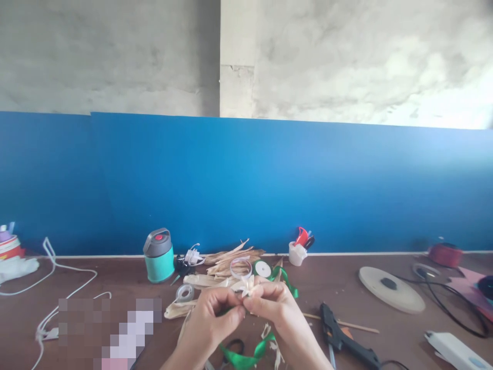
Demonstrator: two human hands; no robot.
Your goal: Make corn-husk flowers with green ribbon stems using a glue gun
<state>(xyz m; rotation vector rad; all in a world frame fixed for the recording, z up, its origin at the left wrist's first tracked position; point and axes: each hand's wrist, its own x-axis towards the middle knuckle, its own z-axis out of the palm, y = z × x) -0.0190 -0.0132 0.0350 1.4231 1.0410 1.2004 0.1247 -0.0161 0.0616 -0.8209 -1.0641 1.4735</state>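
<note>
In the middle, my left hand (215, 316) and my right hand (275, 306) meet with thumbs and fingertips pinched together. Between them is a small cream flower (248, 288), seemingly shaped from dried husk. The right fingers grip its petals' side, and the left fingers close just below, where its base is mostly hidden. Behind my hands lie dried husk strips (231, 259), a roll of clear tape (185, 293) and a white ribbon spool (263, 269) with green ribbon. Under my wrists I see a loose green ribbon (250, 359) and black scissor handles (233, 349), partly covered.
A black glue gun (339, 334) and a thin wooden stick (362, 327) lie at right. Farther right are a round pale disc (391, 290) and a white device (458, 349). A teal flask (159, 259) stands back left; a white cup (297, 254) holds tools. White cable (82, 270) loops left.
</note>
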